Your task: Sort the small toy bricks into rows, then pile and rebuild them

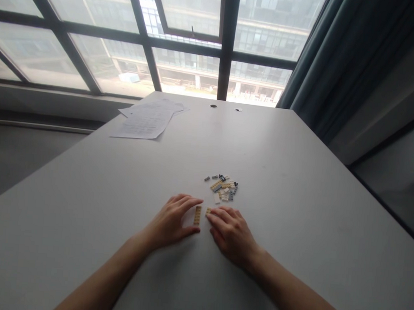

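Note:
A tan studded toy-brick plate (197, 215) lies lengthwise on the white table (282, 193). My left hand (176, 219) rests around it, thumb and index finger spread past its near and far ends with small gaps. Just to the right is a second, smaller tan piece (208, 211), partly hidden under the fingertips of my right hand (230, 230). The fingers of that hand are together and bent over the piece. Right behind my hands sits a loose pile of small toy bricks (225, 188) in tan, grey, white and black.
Several printed sheets of paper (145, 122) lie at the table's far left. Two round cable holes, one a dark grommet (213, 106), are near the far edge. Beyond stand a large window (188, 68) and, on the right, a dark curtain (327, 64).

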Available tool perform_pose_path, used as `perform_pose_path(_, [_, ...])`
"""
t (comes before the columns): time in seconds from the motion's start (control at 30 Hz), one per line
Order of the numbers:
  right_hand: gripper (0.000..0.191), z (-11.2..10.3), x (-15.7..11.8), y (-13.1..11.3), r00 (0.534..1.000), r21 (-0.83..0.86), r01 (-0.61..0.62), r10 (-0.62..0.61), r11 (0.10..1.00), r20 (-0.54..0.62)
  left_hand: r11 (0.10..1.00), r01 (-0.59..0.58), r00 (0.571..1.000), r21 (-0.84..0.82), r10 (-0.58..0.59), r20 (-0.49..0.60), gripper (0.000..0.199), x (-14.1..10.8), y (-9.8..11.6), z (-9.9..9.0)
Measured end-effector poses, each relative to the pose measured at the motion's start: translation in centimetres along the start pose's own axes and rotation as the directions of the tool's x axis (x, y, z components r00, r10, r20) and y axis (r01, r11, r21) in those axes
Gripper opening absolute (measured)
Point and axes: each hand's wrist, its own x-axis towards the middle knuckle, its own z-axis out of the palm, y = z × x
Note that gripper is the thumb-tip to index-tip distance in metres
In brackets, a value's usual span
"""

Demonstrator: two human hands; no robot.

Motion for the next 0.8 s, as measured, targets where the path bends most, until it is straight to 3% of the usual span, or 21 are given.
perform_pose_path(0.2, [0.034,-0.2,0.1,-0.1,1.0,0.012,0.001,-0.001,1.0,0.009,1.0,0.008,1.0,-0.013,-0.007,0.01,0.054,0.2,-0.1,0.9])
perform_pose_path(0.8, [0.033,-0.2,0.0,0.0,1.0,0.008,0.012,-0.012,1.0,0.014,0.999,0.013,1.0,-0.052,-0.011,0.023,0.038,0.0,-0.4,1.0])
